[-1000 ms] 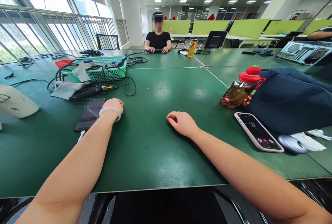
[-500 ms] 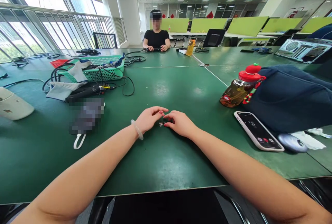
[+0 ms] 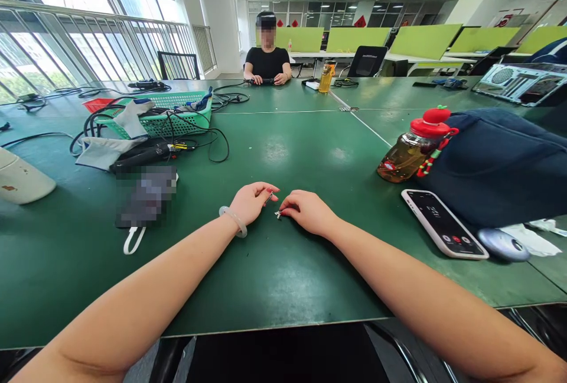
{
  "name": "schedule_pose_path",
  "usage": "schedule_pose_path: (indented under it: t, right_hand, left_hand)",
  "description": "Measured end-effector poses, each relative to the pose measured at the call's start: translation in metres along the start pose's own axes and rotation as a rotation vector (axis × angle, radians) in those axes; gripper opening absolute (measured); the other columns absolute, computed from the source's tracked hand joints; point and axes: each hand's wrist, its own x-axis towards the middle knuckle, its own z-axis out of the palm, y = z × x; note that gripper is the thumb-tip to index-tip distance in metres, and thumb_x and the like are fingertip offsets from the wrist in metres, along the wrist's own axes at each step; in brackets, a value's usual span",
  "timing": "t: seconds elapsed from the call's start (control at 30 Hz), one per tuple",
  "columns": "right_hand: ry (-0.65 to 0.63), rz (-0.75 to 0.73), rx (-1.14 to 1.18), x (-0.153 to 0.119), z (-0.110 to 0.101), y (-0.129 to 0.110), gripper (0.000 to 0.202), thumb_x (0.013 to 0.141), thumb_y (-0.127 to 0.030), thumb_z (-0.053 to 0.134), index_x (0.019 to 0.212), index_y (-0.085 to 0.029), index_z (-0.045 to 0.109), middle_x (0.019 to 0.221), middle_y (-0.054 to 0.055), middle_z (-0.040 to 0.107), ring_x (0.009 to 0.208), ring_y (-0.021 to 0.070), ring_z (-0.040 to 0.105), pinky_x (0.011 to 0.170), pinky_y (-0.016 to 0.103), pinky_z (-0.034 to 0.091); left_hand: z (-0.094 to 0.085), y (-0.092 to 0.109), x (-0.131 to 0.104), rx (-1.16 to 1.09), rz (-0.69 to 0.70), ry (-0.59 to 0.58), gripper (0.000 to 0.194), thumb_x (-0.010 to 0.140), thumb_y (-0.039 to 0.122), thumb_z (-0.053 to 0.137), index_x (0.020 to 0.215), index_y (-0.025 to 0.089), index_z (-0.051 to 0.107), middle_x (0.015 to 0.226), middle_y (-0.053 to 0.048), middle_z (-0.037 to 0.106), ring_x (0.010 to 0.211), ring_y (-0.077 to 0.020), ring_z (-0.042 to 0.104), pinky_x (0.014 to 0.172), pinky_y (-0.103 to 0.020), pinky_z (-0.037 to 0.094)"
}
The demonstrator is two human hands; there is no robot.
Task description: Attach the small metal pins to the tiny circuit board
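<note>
Metal bit (image 3: 278,215), too small to make out, is pinched in the fingers of your right hand (image 3: 309,213), low over the counter (image 3: 283,276); you cannot tell whether it touches the surface. Your left hand (image 3: 248,203), with a pale bangle (image 3: 233,221) at the wrist, has its fingers closed on a small sliver (image 3: 269,197), near the right fingers but apart from them. To your right, a phone (image 3: 444,223) lies just beside a mouse (image 3: 502,245), with a bottle (image 3: 405,152) next to a navy bag (image 3: 500,167).
</note>
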Motion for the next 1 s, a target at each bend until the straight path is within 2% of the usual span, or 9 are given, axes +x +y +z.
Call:
schedule_pose_path:
  t: [0.13, 0.3, 0.47, 0.83, 1.0]
  right_hand:
    - [0.098, 0.036, 0.075, -0.0007, -0.0037, -0.0009, 0.009, 0.078, -0.019, 0.057, 0.078, -0.020, 0.066, 0.073, -0.001, 0.060, 0.067, 0.0096, 0.051, 0.065, 0.022, 0.038]
    - [0.162, 0.088, 0.124, -0.0009, -0.0062, -0.0016, 0.010, 0.077, -0.020, 0.056, 0.079, -0.021, 0.066, 0.073, -0.001, 0.061, 0.066, 0.0098, 0.050, 0.064, 0.022, 0.038]
    - [0.174, 0.134, 0.142, -0.0004, -0.0055, -0.0005, 0.009, 0.076, -0.022, 0.057, 0.079, -0.020, 0.066, 0.074, -0.001, 0.062, 0.064, 0.0099, 0.050, 0.062, 0.022, 0.038]
    - [0.187, 0.112, 0.155, -0.0004, -0.0036, -0.0003, 0.011, 0.078, -0.025, 0.055, 0.076, -0.020, 0.064, 0.073, -0.001, 0.062, 0.065, 0.0104, 0.051, 0.063, 0.023, 0.038]
    - [0.199, 0.092, 0.146, -0.0013, -0.0038, -0.0018, 0.011, 0.079, -0.026, 0.055, 0.075, -0.020, 0.063, 0.072, -0.001, 0.061, 0.064, 0.0102, 0.051, 0.062, 0.022, 0.038]
  left_hand:
    - [0.0005, 0.0003, -0.0008, -0.023, -0.013, -0.007, 0.029, 0.080, 0.033, 0.048, 0.096, 0.015, 0.063, 0.085, -0.006, 0.068, 0.059, -0.0102, 0.053, 0.061, -0.026, 0.046]
    - [0.0048, -0.0010, -0.0025, -0.107, 0.086, -0.122, 0.033, 0.076, 0.022, 0.055, 0.108, 0.015, 0.059, 0.092, -0.007, 0.067, 0.076, -0.0141, 0.061, 0.076, -0.031, 0.049]
    - [0.0082, 0.0005, -0.0055, -0.145, 0.113, -0.163, 0.039, 0.070, 0.014, 0.059, 0.109, 0.015, 0.059, 0.099, -0.007, 0.067, 0.087, -0.0159, 0.062, 0.086, -0.032, 0.048]
    - [0.0029, 0.0054, -0.0085, 0.070, 0.171, -0.126, 0.034, 0.073, 0.023, 0.059, 0.107, 0.020, 0.064, 0.092, -0.003, 0.069, 0.081, -0.0163, 0.063, 0.080, -0.030, 0.050]
    - [0.0023, 0.0062, -0.0097, 0.039, 0.186, -0.135, 0.035, 0.072, 0.025, 0.059, 0.106, 0.019, 0.064, 0.088, -0.004, 0.069, 0.077, -0.0154, 0.063, 0.078, -0.029, 0.050]
